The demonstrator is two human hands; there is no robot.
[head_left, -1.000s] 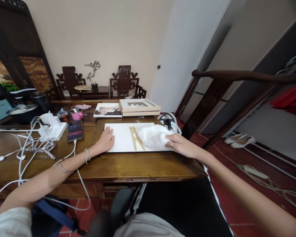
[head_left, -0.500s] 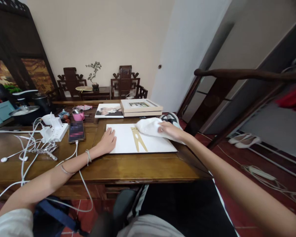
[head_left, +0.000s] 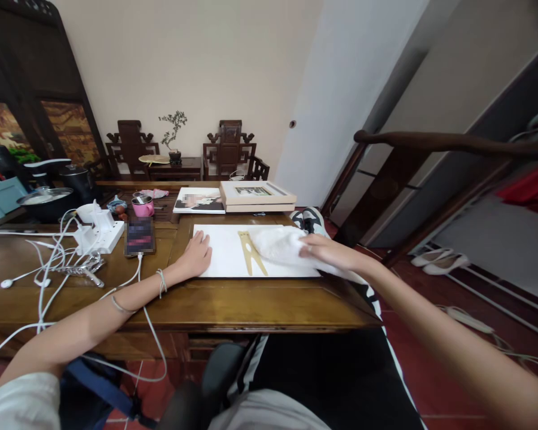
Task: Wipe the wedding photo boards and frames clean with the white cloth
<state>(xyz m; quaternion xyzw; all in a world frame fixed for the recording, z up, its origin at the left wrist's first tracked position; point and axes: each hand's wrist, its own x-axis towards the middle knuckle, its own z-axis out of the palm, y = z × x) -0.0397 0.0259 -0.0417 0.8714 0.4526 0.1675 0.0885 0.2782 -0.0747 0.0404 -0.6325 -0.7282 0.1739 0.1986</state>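
A flat white board [head_left: 224, 257] with a dark lower edge lies on the wooden table [head_left: 251, 304]. On its middle is a gold-coloured, two-legged shape [head_left: 251, 260]. My left hand [head_left: 198, 254] rests on the board's left end, fingers stretched out and holding nothing. Bunched in my right hand [head_left: 320, 248] is a white cloth [head_left: 278, 245], which lies over the board's right part and partly covers it beside the gold shape. The cloth's loose end trails under my right wrist toward the table's right side.
Behind the board are stacked picture frames [head_left: 257, 200] and a flat picture [head_left: 199, 201]. To the left sit a phone [head_left: 139, 237] on a cable, a pink mug [head_left: 143, 206], a power strip [head_left: 105, 239] with tangled white cords, and a lidded pan [head_left: 45, 197].
My right hand has moved the white cloth toward me and slightly right over the board. My left hand stays at the board's left end.
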